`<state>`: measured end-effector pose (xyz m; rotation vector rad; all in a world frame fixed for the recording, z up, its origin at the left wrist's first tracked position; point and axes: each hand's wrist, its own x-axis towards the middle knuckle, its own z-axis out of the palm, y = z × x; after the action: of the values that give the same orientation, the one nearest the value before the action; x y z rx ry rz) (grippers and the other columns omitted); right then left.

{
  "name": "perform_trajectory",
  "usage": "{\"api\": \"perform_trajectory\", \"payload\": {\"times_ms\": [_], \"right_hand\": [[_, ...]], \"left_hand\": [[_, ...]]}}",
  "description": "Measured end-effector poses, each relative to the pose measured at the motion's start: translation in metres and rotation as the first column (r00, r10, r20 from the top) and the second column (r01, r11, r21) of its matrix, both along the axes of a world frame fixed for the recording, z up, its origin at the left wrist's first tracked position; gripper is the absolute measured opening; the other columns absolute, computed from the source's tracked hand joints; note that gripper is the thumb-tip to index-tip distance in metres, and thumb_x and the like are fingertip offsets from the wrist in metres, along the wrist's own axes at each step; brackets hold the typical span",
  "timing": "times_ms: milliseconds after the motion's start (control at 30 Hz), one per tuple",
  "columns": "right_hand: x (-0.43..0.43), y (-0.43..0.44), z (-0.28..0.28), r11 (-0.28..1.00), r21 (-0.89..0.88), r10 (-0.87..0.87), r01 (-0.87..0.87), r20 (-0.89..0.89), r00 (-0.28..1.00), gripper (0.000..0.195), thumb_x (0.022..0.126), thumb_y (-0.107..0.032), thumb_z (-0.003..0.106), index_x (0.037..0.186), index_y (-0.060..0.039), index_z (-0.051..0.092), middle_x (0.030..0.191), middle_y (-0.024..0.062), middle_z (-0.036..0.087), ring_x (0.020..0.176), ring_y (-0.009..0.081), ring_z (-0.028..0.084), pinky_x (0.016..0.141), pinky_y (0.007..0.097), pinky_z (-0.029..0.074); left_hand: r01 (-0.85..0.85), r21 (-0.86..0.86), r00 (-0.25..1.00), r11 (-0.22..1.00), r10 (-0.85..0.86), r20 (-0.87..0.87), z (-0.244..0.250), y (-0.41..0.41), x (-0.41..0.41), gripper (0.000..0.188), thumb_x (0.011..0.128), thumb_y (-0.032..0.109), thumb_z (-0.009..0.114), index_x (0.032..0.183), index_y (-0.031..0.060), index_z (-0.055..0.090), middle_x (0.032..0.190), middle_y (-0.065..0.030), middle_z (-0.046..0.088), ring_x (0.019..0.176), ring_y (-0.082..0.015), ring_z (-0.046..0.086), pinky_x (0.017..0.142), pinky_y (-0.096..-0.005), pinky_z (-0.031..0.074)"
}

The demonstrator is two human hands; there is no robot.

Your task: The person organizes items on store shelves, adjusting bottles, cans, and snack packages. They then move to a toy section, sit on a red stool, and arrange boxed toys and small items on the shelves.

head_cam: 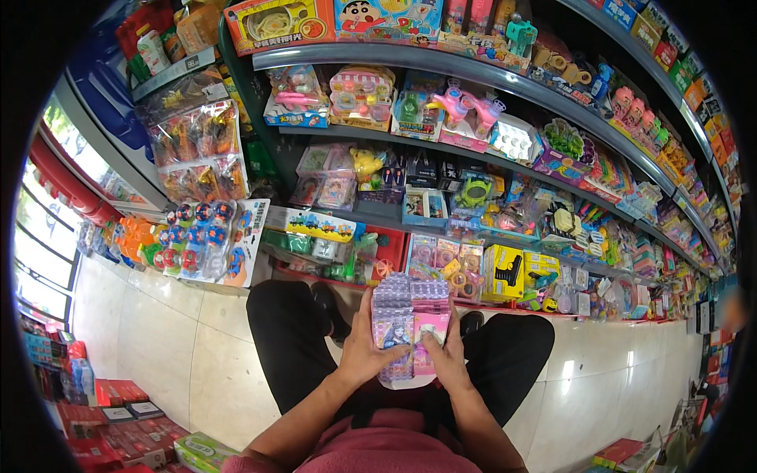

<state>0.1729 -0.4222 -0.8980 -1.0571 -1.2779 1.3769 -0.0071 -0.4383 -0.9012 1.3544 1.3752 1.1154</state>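
Observation:
Between my two hands, over my lap, is a box of card packets (412, 295). Its packets stand in two rows, silvery purple on the left and pink on the right. My left hand (362, 349) grips the left side, its thumb across the front purple packet (393, 332), which shows a dark-haired figure. Around the right side my right hand (447, 355) is closed, with the thumb on the front pink packet (427, 322). A pale flap (408, 383) sticks out at the near end. The fingers underneath are hidden.
Toy shelves (355, 133) curve across in front of me. Low down are a yellow toy-gun box (503, 272) and a blister card of round toys (201, 236). Red boxes (127, 440) are stacked at lower left. A person (733, 310) is partly visible at far right.

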Motion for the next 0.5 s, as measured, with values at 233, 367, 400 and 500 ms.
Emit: {"api": "perform_trajectory", "payload": {"times_ms": [233, 367, 400, 500], "right_hand": [[0.004, 0.002, 0.001, 0.973, -0.229, -0.073, 0.012, -0.259, 0.963, 0.079, 0.083, -0.016, 0.066, 0.144, -0.0052, 0.017, 0.141, 0.0147, 0.031, 0.127, 0.0225, 0.033, 0.104, 0.0337, 0.029], [0.009, 0.009, 0.014, 0.975, -0.217, -0.014, -0.050, -0.283, 0.959, 0.080, 0.083, -0.012, 0.066, 0.145, -0.0065, 0.017, 0.143, 0.0133, 0.029, 0.128, 0.0220, 0.033, 0.104, 0.0330, 0.029], [0.008, 0.011, 0.020, 0.977, -0.199, 0.013, -0.071, -0.282, 0.959, 0.080, 0.083, -0.011, 0.066, 0.145, -0.0069, 0.017, 0.144, 0.0130, 0.028, 0.129, 0.0219, 0.033, 0.105, 0.0329, 0.028], [0.007, 0.015, 0.032, 0.973, -0.195, 0.077, -0.122, -0.221, 0.972, 0.081, 0.083, -0.010, 0.066, 0.146, -0.0071, 0.015, 0.146, 0.0134, 0.025, 0.131, 0.0223, 0.029, 0.106, 0.0326, 0.026]], "left_hand": [[0.152, -0.164, 0.832, 0.975, -0.036, 0.554, 0.016, 0.031, -0.019, 0.069, 0.087, 0.039, 0.059, 0.138, 0.0034, 0.029, 0.126, -0.0068, 0.047, 0.111, -0.0149, 0.048, 0.093, -0.0280, 0.038], [0.168, -0.456, 0.778, 0.874, 0.167, 0.606, 0.035, 0.059, -0.027, 0.044, 0.090, 0.039, 0.051, 0.117, 0.0047, 0.052, 0.108, -0.0029, 0.058, 0.096, -0.0098, 0.055, 0.080, -0.0261, 0.043], [0.144, -0.448, 0.798, 0.882, 0.165, 0.580, 0.039, 0.066, -0.026, 0.036, 0.089, 0.034, 0.054, 0.110, 0.0049, 0.056, 0.100, -0.0016, 0.059, 0.088, -0.0088, 0.054, 0.075, -0.0248, 0.042], [0.094, -0.432, 0.831, 0.897, 0.169, 0.530, 0.038, 0.080, -0.024, 0.015, 0.083, 0.018, 0.063, 0.092, 0.0051, 0.065, 0.081, 0.0013, 0.061, 0.071, -0.0070, 0.053, 0.066, -0.0216, 0.039]]}}
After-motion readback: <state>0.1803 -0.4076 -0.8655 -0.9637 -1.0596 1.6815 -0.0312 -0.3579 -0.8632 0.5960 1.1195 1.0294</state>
